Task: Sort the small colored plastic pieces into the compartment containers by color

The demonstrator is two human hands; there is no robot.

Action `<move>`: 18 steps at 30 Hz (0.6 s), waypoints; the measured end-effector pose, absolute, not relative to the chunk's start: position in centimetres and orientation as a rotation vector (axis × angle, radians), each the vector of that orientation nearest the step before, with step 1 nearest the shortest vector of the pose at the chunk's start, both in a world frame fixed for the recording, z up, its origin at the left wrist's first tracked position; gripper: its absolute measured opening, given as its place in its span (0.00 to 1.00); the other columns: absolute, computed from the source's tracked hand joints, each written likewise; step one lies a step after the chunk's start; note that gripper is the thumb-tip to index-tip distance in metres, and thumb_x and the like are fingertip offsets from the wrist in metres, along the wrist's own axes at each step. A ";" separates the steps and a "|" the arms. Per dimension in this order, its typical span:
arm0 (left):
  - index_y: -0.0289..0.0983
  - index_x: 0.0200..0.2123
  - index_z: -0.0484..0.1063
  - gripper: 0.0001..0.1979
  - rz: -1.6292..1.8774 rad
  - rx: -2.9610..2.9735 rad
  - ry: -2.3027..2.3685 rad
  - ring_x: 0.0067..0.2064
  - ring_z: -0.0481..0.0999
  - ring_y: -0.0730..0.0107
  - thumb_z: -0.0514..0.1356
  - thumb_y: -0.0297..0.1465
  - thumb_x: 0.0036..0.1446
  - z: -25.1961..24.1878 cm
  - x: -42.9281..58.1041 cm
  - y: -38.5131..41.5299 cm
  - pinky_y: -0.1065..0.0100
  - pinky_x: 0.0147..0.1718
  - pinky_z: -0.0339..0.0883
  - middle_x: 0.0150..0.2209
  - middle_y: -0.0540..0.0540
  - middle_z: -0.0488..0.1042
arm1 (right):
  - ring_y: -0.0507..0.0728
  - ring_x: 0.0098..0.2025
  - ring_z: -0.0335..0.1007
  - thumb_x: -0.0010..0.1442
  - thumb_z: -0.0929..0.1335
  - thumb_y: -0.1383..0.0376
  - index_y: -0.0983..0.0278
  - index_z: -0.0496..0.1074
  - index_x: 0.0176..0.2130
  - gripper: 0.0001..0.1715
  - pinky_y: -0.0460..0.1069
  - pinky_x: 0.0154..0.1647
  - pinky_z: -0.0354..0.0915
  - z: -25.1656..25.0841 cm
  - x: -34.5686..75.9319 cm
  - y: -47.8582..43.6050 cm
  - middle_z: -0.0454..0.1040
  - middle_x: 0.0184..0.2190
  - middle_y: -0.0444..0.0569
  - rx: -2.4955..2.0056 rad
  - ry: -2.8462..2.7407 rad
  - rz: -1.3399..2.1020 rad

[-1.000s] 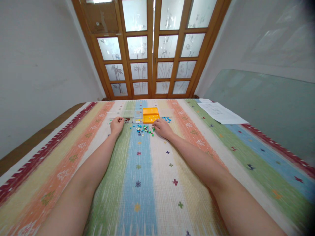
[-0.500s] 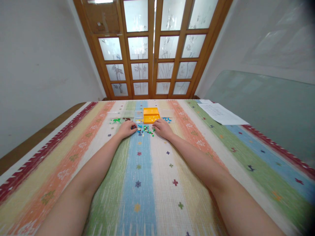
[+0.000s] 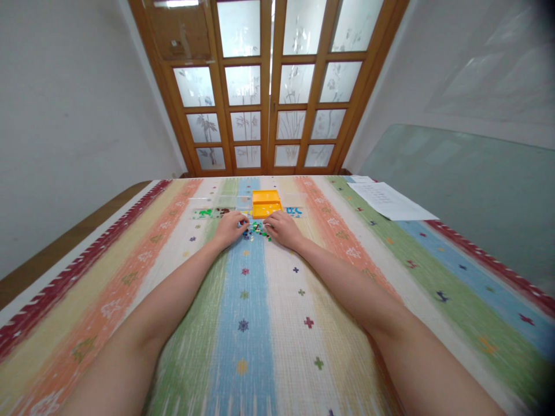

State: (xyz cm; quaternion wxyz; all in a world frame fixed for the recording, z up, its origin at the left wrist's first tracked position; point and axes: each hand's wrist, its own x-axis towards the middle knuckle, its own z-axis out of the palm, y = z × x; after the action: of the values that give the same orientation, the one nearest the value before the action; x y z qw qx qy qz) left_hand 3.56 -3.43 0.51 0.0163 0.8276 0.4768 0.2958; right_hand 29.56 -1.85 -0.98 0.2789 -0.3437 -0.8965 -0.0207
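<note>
A small heap of tiny coloured pieces (image 3: 256, 230) lies on the striped cloth (image 3: 260, 323), far out in front of me. My left hand (image 3: 231, 225) rests at the heap's left edge, its fingers curled together over the pieces. My right hand (image 3: 282, 227) is at the heap's right edge, with its fingertips bent and pinched down among the pieces. Anything held in either hand is too small to make out. Just behind the heap stands an orange tray (image 3: 265, 203). It is flanked by clear compartments holding green pieces (image 3: 203, 212) on the left and blue pieces (image 3: 295, 211) on the right.
A printed sheet of paper (image 3: 385, 199) lies at the far right of the cloth. A large glass pane (image 3: 468, 190) leans along the right wall. Wooden doors with frosted panes (image 3: 269, 86) stand behind the table. The cloth's red border (image 3: 65, 283) runs along the left edge.
My left hand has moved right, from the clear compartments on the left to the heap's left edge. My right hand has edged slightly left into the heap.
</note>
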 end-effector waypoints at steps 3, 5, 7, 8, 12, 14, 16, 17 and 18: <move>0.39 0.38 0.80 0.07 0.947 2.559 1.460 0.43 0.75 0.60 0.62 0.35 0.65 0.7 5.1 -4.1 0.60 0.47 0.66 0.38 0.44 0.78 | 0.62 0.48 0.67 0.71 0.67 0.62 0.60 0.79 0.48 0.11 0.56 0.51 0.61 -0.9 28.9 -2.4 0.77 0.43 0.54 -0.867 -2.410 -0.094; 0.39 0.37 0.80 0.07 0.957 2.542 1.459 0.42 0.75 0.61 0.63 0.34 0.65 0.8 5.8 -4.4 0.61 0.46 0.65 0.38 0.44 0.78 | 0.62 0.47 0.67 0.71 0.68 0.61 0.60 0.78 0.47 0.10 0.55 0.49 0.60 -0.8 28.6 -2.7 0.77 0.41 0.54 -0.838 -2.403 -0.128; 0.39 0.37 0.80 0.06 0.968 2.529 1.445 0.41 0.74 0.62 0.63 0.33 0.64 0.9 6.2 -4.6 0.62 0.44 0.65 0.36 0.45 0.78 | 0.62 0.46 0.66 0.71 0.68 0.61 0.61 0.78 0.45 0.09 0.55 0.47 0.60 -0.6 28.5 -2.9 0.76 0.40 0.53 -0.834 -2.388 -0.169; 0.38 0.36 0.79 0.06 0.975 2.523 1.434 0.40 0.74 0.63 0.63 0.33 0.64 0.9 6.3 -4.7 0.62 0.43 0.64 0.36 0.45 0.77 | 0.62 0.45 0.66 0.71 0.68 0.61 0.61 0.78 0.44 0.09 0.55 0.47 0.60 -0.6 28.5 -2.9 0.76 0.39 0.53 -0.840 -2.379 -0.186; 0.38 0.36 0.79 0.06 1.012 2.485 1.388 0.38 0.73 0.64 0.63 0.32 0.64 0.5 6.4 -4.6 0.64 0.40 0.63 0.35 0.45 0.77 | 0.62 0.45 0.66 0.71 0.69 0.61 0.61 0.77 0.43 0.07 0.54 0.46 0.60 -0.6 28.5 -2.9 0.76 0.39 0.53 -0.859 -2.345 -0.178; 0.38 0.36 0.80 0.07 1.024 2.457 1.368 0.37 0.73 0.65 0.63 0.33 0.65 0.2 6.5 -4.4 0.65 0.39 0.63 0.35 0.46 0.77 | 0.61 0.44 0.67 0.70 0.69 0.63 0.61 0.77 0.43 0.06 0.54 0.46 0.61 -0.7 28.4 -2.8 0.76 0.39 0.53 -0.823 -2.340 -0.101; 0.38 0.37 0.80 0.07 1.041 2.421 1.357 0.37 0.73 0.65 0.63 0.34 0.65 -0.1 6.4 -4.2 0.65 0.39 0.63 0.35 0.46 0.78 | 0.60 0.44 0.68 0.70 0.68 0.65 0.61 0.76 0.44 0.05 0.53 0.46 0.62 -0.8 28.3 -2.8 0.76 0.39 0.51 -0.773 -2.321 0.016; 0.38 0.37 0.80 0.07 1.052 2.400 1.357 0.37 0.73 0.66 0.63 0.34 0.65 -0.3 6.4 -4.1 0.65 0.38 0.63 0.35 0.46 0.78 | 0.60 0.44 0.69 0.70 0.68 0.66 0.61 0.76 0.44 0.05 0.53 0.46 0.63 -0.9 28.2 -2.9 0.77 0.39 0.51 -0.748 -2.307 0.073; 0.38 0.37 0.80 0.07 1.063 2.380 1.357 0.36 0.73 0.66 0.63 0.34 0.65 -0.4 6.4 -4.1 0.65 0.38 0.63 0.35 0.46 0.78 | 0.59 0.44 0.70 0.70 0.68 0.67 0.61 0.76 0.44 0.06 0.52 0.47 0.64 -1.0 28.2 -2.9 0.77 0.39 0.51 -0.726 -2.294 0.123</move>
State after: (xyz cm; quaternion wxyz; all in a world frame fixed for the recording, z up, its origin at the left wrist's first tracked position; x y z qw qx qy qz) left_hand 6.36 -4.07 -0.40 0.1012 0.8056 0.4594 0.3600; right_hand 28.16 -2.88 -0.95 0.3582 -0.2813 -0.8890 0.0475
